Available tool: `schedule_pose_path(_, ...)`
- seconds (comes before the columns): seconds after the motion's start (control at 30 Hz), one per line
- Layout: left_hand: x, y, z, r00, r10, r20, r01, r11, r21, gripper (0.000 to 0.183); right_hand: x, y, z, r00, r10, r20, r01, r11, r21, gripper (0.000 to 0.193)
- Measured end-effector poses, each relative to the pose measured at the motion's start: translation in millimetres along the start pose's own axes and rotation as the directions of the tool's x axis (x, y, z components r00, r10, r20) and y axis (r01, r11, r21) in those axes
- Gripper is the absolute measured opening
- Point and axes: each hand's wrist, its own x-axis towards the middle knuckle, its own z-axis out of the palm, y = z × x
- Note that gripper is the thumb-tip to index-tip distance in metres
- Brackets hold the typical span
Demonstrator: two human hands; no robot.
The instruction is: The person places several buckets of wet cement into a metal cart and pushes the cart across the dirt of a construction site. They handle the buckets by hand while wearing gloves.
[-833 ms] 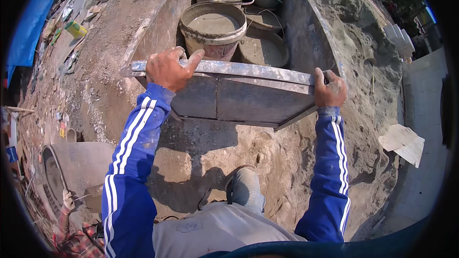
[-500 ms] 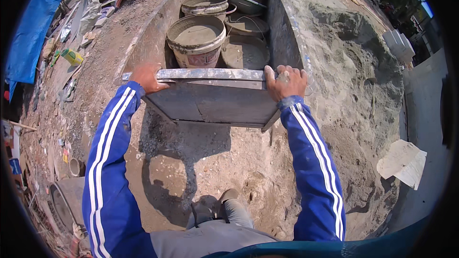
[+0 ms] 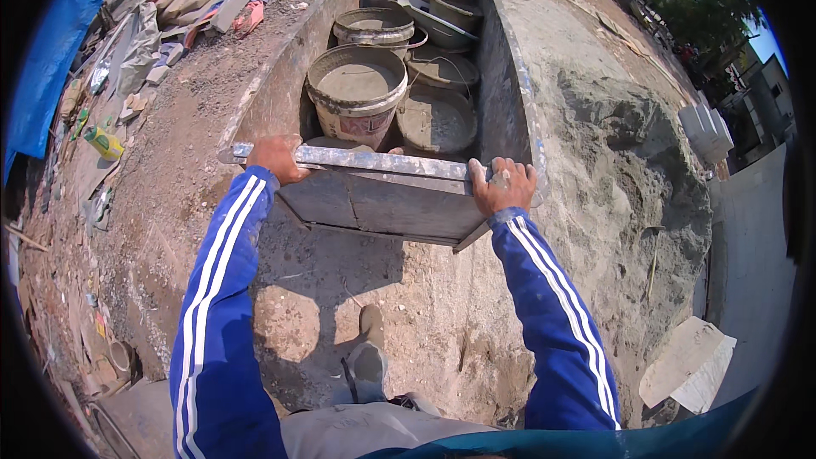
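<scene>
A metal box cart [image 3: 387, 161] stretches away in front of me, its near wall tilted toward my body. My left hand [image 3: 279, 158] is wrapped round its near rim close to the left end. Farther right along that rim, my right hand [image 3: 503, 186] grips with its fingers curled over the edge. Inside sits a pale bucket [image 3: 358, 126] filled with grey wet mix. Behind it stands another bucket [image 3: 374, 36], and a dark bucket [image 3: 438, 121] of mix is to its right. A shallow basin [image 3: 438, 27] leans among several containers at the far end.
On the right lies a big heap of grey sand [image 3: 603, 195], with a stack of pale blocks [image 3: 705, 132] beyond it. Rubble, sacks [image 3: 183, 0] and a blue tarp [image 3: 51, 68] line the left. A broken pale slab [image 3: 688, 365] rests near the right wall [image 3: 752, 246].
My left foot has come forward and my right foot has dropped back. The cart sits lower in view, and more shows beyond it. Both hands still grip the rim.
</scene>
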Motion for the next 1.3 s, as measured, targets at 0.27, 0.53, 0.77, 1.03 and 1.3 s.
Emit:
schedule_pose_path(0.27, 288.5, -16.7, 29.1, 0.997, 0.045, -0.059, -0.047, 0.999, -0.027, 0.048, 293.5, 8.8, 96.4, 0.995, 0.063, -0.072, -0.056, 0.994, 0.098, 0.04)
schedule_pose_path(0.53, 600.3, -17.4, 35.5, 0.999, -0.047, -0.005, 0.047, 0.987, 0.151, 0.052, 614.2, 37.1, 163.6, 0.999, 0.053, -0.009, -0.052, 0.994, 0.097, 0.043)
schedule_pose_path(0.77, 834.3, -56.9, 52.7, 0.997, -0.073, -0.019, 0.074, 0.995, 0.06, 0.05, 851.6, 18.9, 228.9, 0.999, -0.022, 0.041, 0.017, 0.992, 0.122, 0.041)
schedule_pose_path(1.03, 1171.0, -132.1, 94.2, 0.993, -0.098, 0.063, 0.085, 0.979, 0.185, 0.05, 1183.9, 7.4, 322.5, 0.994, -0.104, -0.038, 0.108, 0.988, 0.109, 0.039)
schedule_pose_path(1.3, 1478.1, -72.8, 161.5, 0.96, -0.178, 0.214, 0.148, 0.978, 0.147, 0.069, 1504.3, 77.5, 478.9, 0.996, -0.019, 0.083, 0.014, 0.998, 0.063, 0.039)
